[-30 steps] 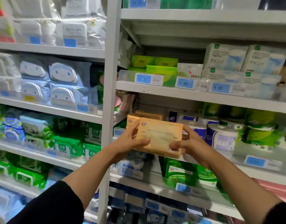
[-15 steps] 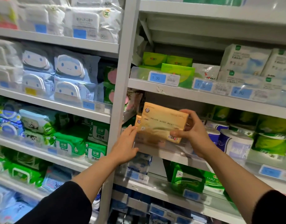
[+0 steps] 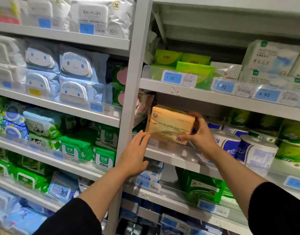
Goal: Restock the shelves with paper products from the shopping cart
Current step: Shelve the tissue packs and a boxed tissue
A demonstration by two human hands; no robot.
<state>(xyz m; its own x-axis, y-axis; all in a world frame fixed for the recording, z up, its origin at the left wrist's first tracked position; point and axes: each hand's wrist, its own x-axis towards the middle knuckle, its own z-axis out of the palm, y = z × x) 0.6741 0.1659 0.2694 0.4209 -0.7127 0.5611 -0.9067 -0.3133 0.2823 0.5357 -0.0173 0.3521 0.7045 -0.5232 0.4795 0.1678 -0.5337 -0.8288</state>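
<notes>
your right hand [image 3: 202, 134] held the orange tissue pack [image 3: 169, 123] tight; your left hand [image 3: 134, 155] touched its corner with flat fingers, toilet rolls [image 3: 257, 150] just right.

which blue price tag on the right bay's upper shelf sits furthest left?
The blue price tag reading 1 30, in front of the green tissue packs; the two tags reading 90 sit further right.

My shelf [image 3: 173, 159] at frame centre carries the orange pack [image 3: 169, 123] and, to its right, toilet rolls [image 3: 257, 150]. The shelf above [image 3: 213, 96] holds green packs [image 3: 195, 69] and white packs [image 3: 271, 56].
</notes>
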